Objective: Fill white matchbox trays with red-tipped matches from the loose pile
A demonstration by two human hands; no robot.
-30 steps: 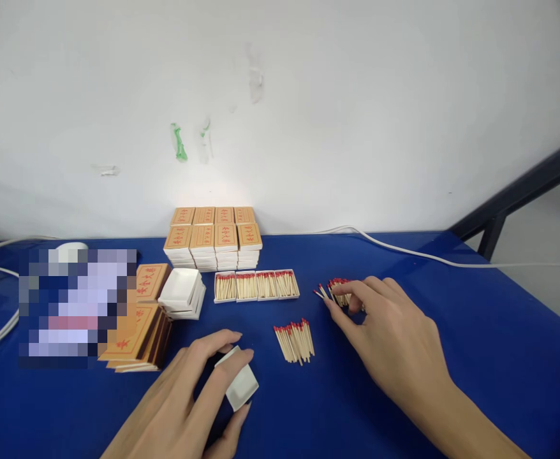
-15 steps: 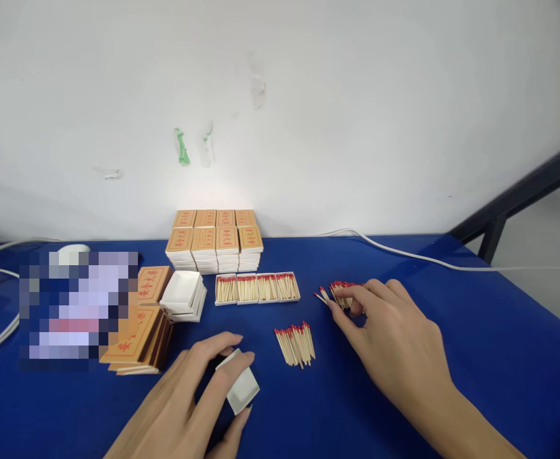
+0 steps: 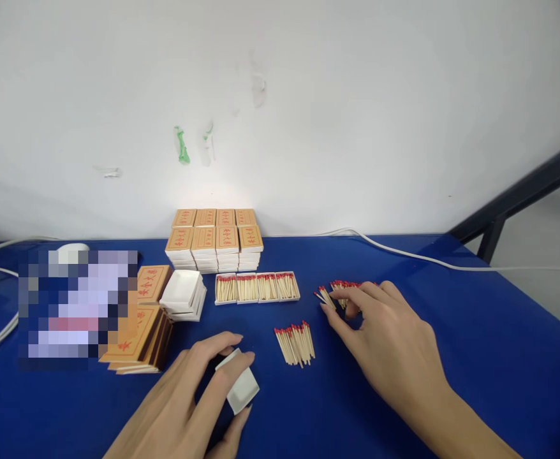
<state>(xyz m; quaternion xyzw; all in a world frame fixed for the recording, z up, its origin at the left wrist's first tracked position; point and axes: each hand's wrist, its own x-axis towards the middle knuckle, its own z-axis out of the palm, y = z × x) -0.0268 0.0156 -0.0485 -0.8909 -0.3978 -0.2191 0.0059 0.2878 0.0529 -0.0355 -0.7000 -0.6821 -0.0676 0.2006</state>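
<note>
My left hand (image 3: pixel 198 395) grips a small white tray (image 3: pixel 242 389) between thumb and fingers, low on the blue table. At the right, my right hand (image 3: pixel 385 325) has its thumb and index finger on a few red-tipped matches (image 3: pixel 326 297), beside a larger heap of matches (image 3: pixel 344 287) partly hidden behind its fingers. A loose bunch of matches (image 3: pixel 295 344) lies between the hands. Farther back, several white trays filled with matches (image 3: pixel 257 288) stand in a row.
Stacked orange matchboxes (image 3: pixel 215 239) stand by the wall. To the left are a stack of white trays (image 3: pixel 182 293), orange box sleeves (image 3: pixel 134 338) and a blurred-out object (image 3: pixel 79 306). A white cable (image 3: pixel 404 253) runs along the back right.
My right hand has shifted slightly left, and the few matches at its fingertips sit closer together. My left hand and the tray have stayed in place.
</note>
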